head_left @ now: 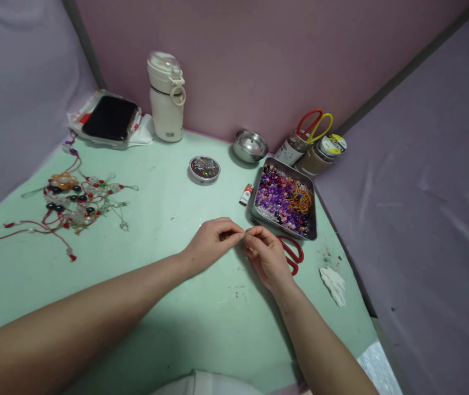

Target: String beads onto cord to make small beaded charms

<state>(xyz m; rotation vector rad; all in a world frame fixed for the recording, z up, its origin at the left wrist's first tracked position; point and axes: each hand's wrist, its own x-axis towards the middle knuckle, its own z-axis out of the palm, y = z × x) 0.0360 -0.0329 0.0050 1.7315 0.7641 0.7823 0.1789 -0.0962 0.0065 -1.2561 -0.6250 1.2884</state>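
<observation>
My left hand [216, 243] and my right hand [266, 253] meet fingertip to fingertip over the pale green table [210, 323]. Both are pinched closed, and whatever lies between the fingertips is too small to make out. Just beyond my right hand is a metal tray [254, 215] of purple, red and clear beads [278, 200] with a tangle of orange thread [300, 198]. Red-handled scissors [296, 252] lie beside my right hand, partly hidden by it. A small red and white box [246, 195] rests left of the tray.
Beaded strings [72, 200] lie at the left. Along the back are a phone [111, 118], a white bottle [167, 104], a round case [204, 169], a steel bowl [250, 146] and two jars [290, 151]. Crumpled tissue [333, 285] lies at the right.
</observation>
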